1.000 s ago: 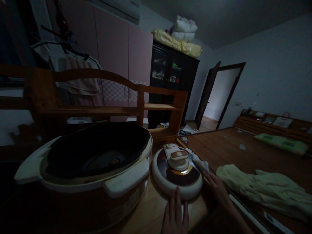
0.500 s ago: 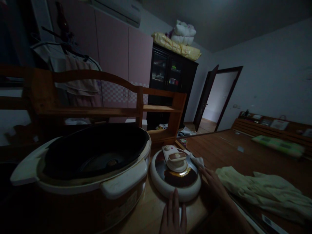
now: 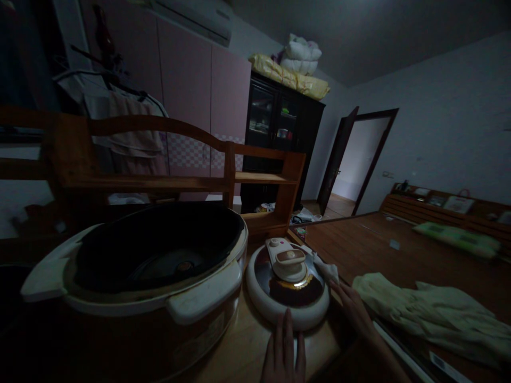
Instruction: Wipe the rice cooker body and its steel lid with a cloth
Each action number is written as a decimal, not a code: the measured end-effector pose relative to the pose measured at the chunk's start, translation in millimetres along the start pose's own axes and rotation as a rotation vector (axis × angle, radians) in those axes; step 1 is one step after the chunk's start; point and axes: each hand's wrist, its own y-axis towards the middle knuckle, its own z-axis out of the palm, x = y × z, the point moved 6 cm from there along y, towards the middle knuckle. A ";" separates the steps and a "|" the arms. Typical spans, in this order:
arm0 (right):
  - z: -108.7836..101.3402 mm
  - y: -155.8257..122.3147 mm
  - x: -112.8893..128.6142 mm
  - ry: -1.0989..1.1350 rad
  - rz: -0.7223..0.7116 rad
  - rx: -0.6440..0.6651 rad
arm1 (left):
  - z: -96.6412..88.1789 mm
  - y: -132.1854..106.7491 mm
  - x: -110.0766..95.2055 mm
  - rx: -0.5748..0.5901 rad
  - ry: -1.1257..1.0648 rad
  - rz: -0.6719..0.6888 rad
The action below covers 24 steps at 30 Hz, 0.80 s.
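A round lid [image 3: 261, 307] with a pale rim, a dark shiny centre and a handle lies on the wooden desk [image 3: 231, 346]. My left hand [image 3: 284, 348] is stretched out, its fingertips resting on the lid's near rim. At the lid's right edge my right hand [image 3: 348, 298] pinches a crumpled white cloth [image 3: 326, 269], perhaps a tissue, against or beside the rim. Left of the lid stands a large white-rimmed electric cooker [image 3: 205, 290] with its top off, and its dark inner pot [image 3: 159, 250] shows.
A wooden shelf rack [image 3: 159, 183] rises behind the cooker. To the right, a pale green cloth [image 3: 431, 306] lies crumpled on a broad brown surface [image 3: 351, 239], with a green mat [image 3: 457, 238] farther back. A dark cabinet [image 3: 311, 119] and an open door [image 3: 339, 159] stand beyond.
My right hand and the white cloth have shifted slightly right and down along the lid's edge. My left hand stays on the near rim; the lid and cooker look unmoved.
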 end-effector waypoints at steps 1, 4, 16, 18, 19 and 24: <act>-0.8 -6.3 1.1 0.015 0.011 0.002 | -0.1 0.1 -0.2 0.009 -0.005 -0.004; 0.5 -27.9 4.6 0.061 0.054 0.010 | -1.0 0.7 -0.5 0.009 -0.026 -0.014; 16.4 -92.2 -2.4 0.026 0.231 -0.151 | -0.4 -1.9 -0.5 0.040 0.006 0.008; 18.3 -103.1 -6.6 0.005 0.217 -0.149 | 1.3 -2.9 -1.3 0.061 0.016 0.015; 17.1 -107.2 -8.6 -0.009 0.195 -0.155 | 2.0 -3.1 -1.7 0.067 0.019 0.020; -15.7 -96.1 -3.1 -0.131 0.036 -0.293 | 0.6 -2.0 -1.4 0.044 0.014 0.020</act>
